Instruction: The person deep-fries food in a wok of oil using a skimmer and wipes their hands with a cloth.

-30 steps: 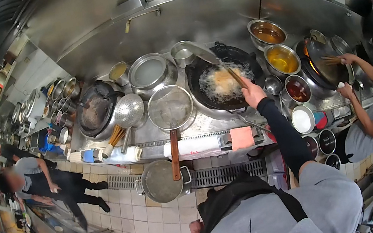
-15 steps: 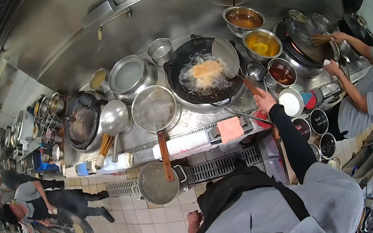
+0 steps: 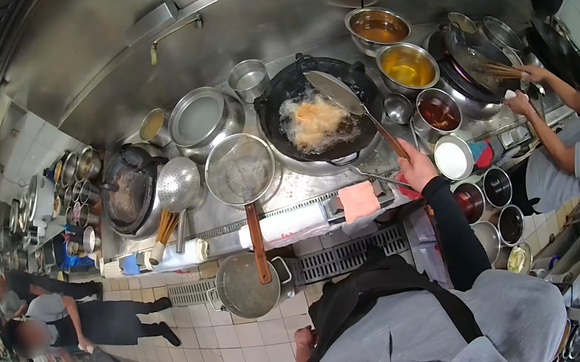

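My right hand point(image 3: 416, 166) grips the wooden handle of a long steel ladle point(image 3: 336, 91) whose bowl hangs over the right side of a black wok point(image 3: 317, 111). Golden food point(image 3: 312, 120) fries in bubbling oil in that wok. My left hand point(image 3: 302, 341) hangs low by my hip, near the tiled floor; its fingers are mostly hidden behind my apron. A round wire skimmer point(image 3: 240, 169) with a wooden handle lies on the steel counter left of the wok.
Bowls of sauce and oil point(image 3: 406, 67) stand right of the wok. A second wok point(image 3: 128, 193), a perforated ladle point(image 3: 178, 184) and a lidded pot point(image 3: 199, 117) sit to the left. A co-worker point(image 3: 576, 148) stirs a wok at right. Another person point(image 3: 62, 330) stands far left. A pot point(image 3: 245, 287) sits on the floor drain.
My right hand drew the ladle back out of the oil towards the wok's right rim, then tipped its bowl over the frying food. The view shifted left. The co-worker keeps stirring.
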Demonstrator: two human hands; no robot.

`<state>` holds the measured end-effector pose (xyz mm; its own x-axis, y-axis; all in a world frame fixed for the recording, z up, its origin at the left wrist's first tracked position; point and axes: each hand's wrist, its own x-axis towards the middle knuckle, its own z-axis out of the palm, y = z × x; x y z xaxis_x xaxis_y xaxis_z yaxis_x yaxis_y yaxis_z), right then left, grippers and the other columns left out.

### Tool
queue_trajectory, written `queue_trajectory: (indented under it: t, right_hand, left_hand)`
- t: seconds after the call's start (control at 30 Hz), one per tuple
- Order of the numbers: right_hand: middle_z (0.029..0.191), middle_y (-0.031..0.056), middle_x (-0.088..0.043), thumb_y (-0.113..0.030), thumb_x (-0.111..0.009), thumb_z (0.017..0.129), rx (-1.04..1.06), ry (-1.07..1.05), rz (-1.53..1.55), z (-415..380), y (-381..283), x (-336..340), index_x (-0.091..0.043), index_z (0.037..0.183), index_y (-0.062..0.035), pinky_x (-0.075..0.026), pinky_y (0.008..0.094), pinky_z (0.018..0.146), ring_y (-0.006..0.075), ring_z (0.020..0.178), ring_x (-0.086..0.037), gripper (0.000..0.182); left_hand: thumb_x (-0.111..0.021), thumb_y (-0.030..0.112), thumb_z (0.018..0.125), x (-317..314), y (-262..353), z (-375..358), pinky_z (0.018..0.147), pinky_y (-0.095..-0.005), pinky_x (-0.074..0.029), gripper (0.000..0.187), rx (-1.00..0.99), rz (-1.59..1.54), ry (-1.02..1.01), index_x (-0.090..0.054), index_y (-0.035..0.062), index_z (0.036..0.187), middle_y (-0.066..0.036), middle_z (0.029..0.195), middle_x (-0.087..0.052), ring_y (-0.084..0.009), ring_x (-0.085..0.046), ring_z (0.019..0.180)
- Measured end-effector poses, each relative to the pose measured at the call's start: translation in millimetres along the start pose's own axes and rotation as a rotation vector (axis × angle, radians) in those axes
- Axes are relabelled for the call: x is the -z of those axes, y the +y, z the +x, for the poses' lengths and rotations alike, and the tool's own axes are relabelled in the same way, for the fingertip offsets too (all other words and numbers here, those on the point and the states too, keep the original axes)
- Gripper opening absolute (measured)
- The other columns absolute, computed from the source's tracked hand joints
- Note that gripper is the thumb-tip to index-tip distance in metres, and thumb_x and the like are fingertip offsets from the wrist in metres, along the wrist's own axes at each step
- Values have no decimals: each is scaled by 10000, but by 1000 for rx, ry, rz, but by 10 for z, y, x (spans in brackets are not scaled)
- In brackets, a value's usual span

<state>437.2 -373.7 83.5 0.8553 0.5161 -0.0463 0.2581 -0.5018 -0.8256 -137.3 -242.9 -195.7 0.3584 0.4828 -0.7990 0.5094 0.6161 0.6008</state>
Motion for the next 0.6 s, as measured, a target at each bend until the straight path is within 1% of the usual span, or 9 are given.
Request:
queue_trajectory:
  t: [0.03, 0.1, 0.17, 0.2, 0.27, 0.37, 0.47, 0.53, 0.6]
  right_hand:
    - [1011, 229, -628, -145, -518, 874, 77, 43, -43, 53, 113, -87, -419, 1355, -84, -502, 393, 748, 338, 826, -649, 495]
    - [1063, 247, -611, -150, -528, 864, 136, 80, -65, 106, 251, -174, -429, 1349, -94, -483, 414, 807, 387, 930, -612, 498]
    - [1083, 252, -601, -155, -536, 857, 114, 70, -39, 75, 80, -176, -439, 1342, -99, -467, 425, 839, 409, 985, -579, 498]
    - [1085, 253, -600, -157, -539, 853, 111, 64, -33, 67, 9, -173, -444, 1338, -101, -462, 429, 848, 416, 999, -570, 497]
    - [1064, 250, -608, -160, -545, 848, 118, 39, -50, 62, -118, -146, -452, 1333, -107, -465, 431, 834, 413, 979, -579, 497]
    - [1037, 247, -615, -160, -552, 840, 90, -21, -82, 41, -342, -45, -459, 1331, -122, -466, 439, 820, 414, 960, -583, 501]
    - [1014, 250, -618, -157, -555, 833, 127, -38, -106, 63, -420, -18, -462, 1330, -133, -464, 450, 811, 418, 945, -583, 506]
    - [1013, 255, -616, -156, -555, 830, 161, -42, -129, 78, -466, -28, -463, 1330, -134, -462, 458, 809, 420, 942, -583, 509]
    - [1015, 258, -615, -157, -553, 828, 208, -32, -176, 118, -441, -65, -465, 1328, -132, -460, 464, 809, 422, 943, -581, 508]
  left_hand:
    - [-501, 85, 878, 16, -54, 19, 355, -348, -364, 147, 15, -45, 17, -565, -47, 893, -174, 693, -616, -223, -515, 425]
    - [-504, 87, 876, 46, -209, 74, 361, -353, -370, 160, 50, -168, 61, -564, -57, 912, -182, 709, -625, -226, -525, 432]
    - [-507, 89, 872, 39, -404, 286, 369, -359, -380, 177, 165, -126, 165, -564, -67, 934, -185, 718, -630, -229, -539, 444]
    - [-509, 88, 871, 49, -363, 221, 377, -360, -388, 178, 114, -134, 114, -565, -68, 936, -183, 722, -632, -232, -550, 460]
    - [-512, 87, 870, 92, -241, -4, 393, -361, -406, 180, 10, -149, 14, -565, -70, 940, -181, 731, -636, -237, -572, 494]
    - [-515, 85, 870, 39, -82, -191, 428, -372, -440, 196, -25, -38, 3, -562, -83, 958, -183, 756, -642, -256, -605, 561]
    - [-512, 80, 867, 75, -13, -182, 466, -386, -465, 197, 90, 106, -23, -573, -84, 959, -185, 788, -648, -265, -615, 610]
    - [-504, 84, 866, -61, 174, -308, 494, -392, -481, 201, 154, 86, 57, -596, -77, 942, -182, 797, -654, -263, -621, 632]
    - [-497, 92, 866, -62, 113, -273, 520, -391, -497, 211, 180, 17, 76, -616, -71, 928, -178, 798, -658, -259, -628, 655]
